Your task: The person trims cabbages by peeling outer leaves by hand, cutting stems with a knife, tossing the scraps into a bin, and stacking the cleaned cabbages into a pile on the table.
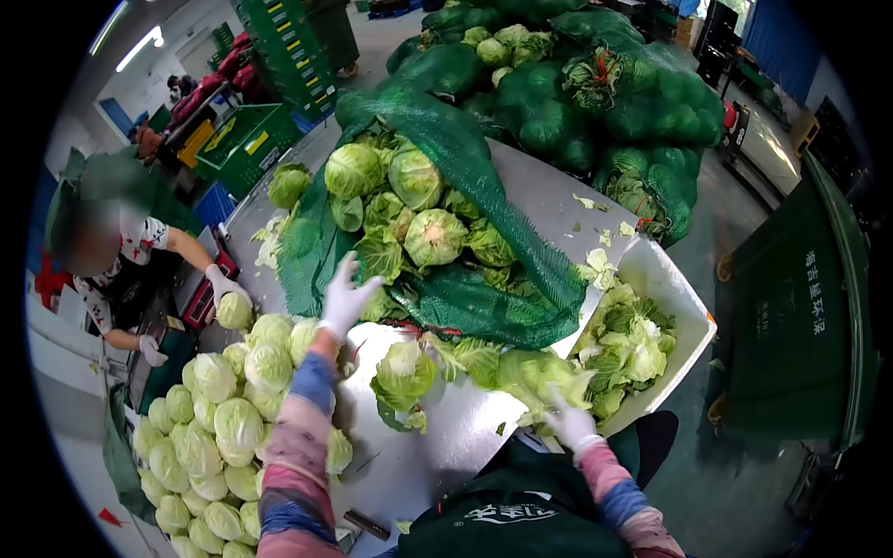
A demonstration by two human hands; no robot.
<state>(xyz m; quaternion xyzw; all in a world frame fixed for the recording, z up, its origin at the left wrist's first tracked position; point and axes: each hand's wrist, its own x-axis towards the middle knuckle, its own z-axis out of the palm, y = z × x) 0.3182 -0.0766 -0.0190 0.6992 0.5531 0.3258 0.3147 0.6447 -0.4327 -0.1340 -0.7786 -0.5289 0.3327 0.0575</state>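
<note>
Left hand (pixel 346 296), fingers spread and holding nothing, reaches toward the green net sack (pixel 484 298). Right hand (pixel 569 423) grips loose cabbage leaves (pixel 539 372) just below the sack's edge, beside the white bin (pixel 684 302). Untrimmed cabbage (pixel 403 372) sits on bare table (pixel 446 446) below the sack.

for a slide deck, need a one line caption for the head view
Gloved left hand reaches toward cabbages in a green net sack; right hand pushes leaves toward a white bin.

A grey concrete floor (pixel 726 484) runs past the desk's right edge, where a dark green bin (pixel 800 316) stands. Beyond the far edge, green plastic crates (pixel 288 46) are stacked high. A white wall (pixel 112 93) at the left carries a blue door (pixel 118 116), under ceiling strip lights (pixel 139 46).
</note>
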